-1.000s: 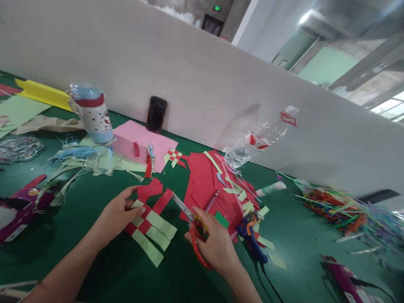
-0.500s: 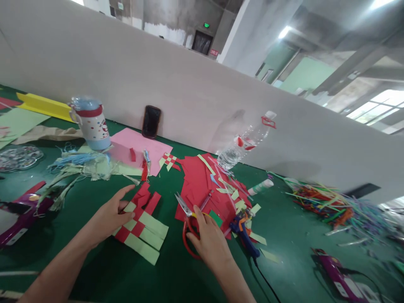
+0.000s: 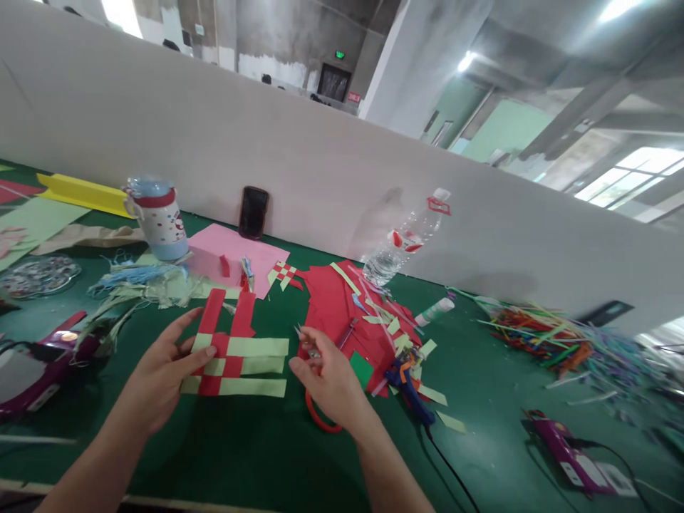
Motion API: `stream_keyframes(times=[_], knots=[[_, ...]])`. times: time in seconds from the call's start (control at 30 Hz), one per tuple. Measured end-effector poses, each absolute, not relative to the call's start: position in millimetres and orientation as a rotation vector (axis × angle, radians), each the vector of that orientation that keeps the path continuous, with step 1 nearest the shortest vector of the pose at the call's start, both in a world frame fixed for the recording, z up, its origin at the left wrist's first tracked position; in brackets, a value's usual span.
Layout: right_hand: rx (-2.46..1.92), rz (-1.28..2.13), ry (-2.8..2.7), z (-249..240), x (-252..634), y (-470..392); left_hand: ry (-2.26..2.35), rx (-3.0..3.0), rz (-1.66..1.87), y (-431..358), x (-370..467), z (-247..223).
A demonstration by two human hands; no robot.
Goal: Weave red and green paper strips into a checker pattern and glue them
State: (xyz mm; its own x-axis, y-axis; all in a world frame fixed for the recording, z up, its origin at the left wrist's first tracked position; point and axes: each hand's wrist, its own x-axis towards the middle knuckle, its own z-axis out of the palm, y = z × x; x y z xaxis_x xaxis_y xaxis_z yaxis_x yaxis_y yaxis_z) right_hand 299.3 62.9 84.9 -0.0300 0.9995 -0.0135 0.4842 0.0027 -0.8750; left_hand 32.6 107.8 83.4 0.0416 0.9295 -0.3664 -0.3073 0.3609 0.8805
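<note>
My left hand (image 3: 168,367) pinches the left side of a woven paper piece (image 3: 232,367), thumb on top. Red and pale green strips cross in a checker pattern; loose green ends point right and red ends point away from me. Just right of those green ends is my right hand (image 3: 334,377), thumb and index finger apart with nothing between them. Scissors with a red handle (image 3: 325,427) lie under this hand, which covers much of them; their tips show past the fingers.
Red paper sheets (image 3: 325,292) with scraps lie behind my right hand. A blue glue gun (image 3: 409,392) and a glue stick (image 3: 435,311) are to the right. A water bottle (image 3: 400,246), a phone (image 3: 254,212) and a cup (image 3: 163,224) stand along the partition.
My right hand has let go of the scissors and moved up and left toward the woven paper. My left hand has raised and turned the piece so its green strips lie level.
</note>
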Motion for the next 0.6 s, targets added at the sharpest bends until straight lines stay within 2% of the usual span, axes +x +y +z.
stream_keyframes(times=[0.23,0.43,0.6], knots=[[-1.161,1.498,-0.965,52,271,74,1.107,0.604,1.151,102,46,77],[-1.108,1.437,-0.746,49,256,77,1.078,0.532,1.176,101,48,70],[-1.077,1.444,-0.735,55,258,78,1.049,0.455,1.027,95,50,65]])
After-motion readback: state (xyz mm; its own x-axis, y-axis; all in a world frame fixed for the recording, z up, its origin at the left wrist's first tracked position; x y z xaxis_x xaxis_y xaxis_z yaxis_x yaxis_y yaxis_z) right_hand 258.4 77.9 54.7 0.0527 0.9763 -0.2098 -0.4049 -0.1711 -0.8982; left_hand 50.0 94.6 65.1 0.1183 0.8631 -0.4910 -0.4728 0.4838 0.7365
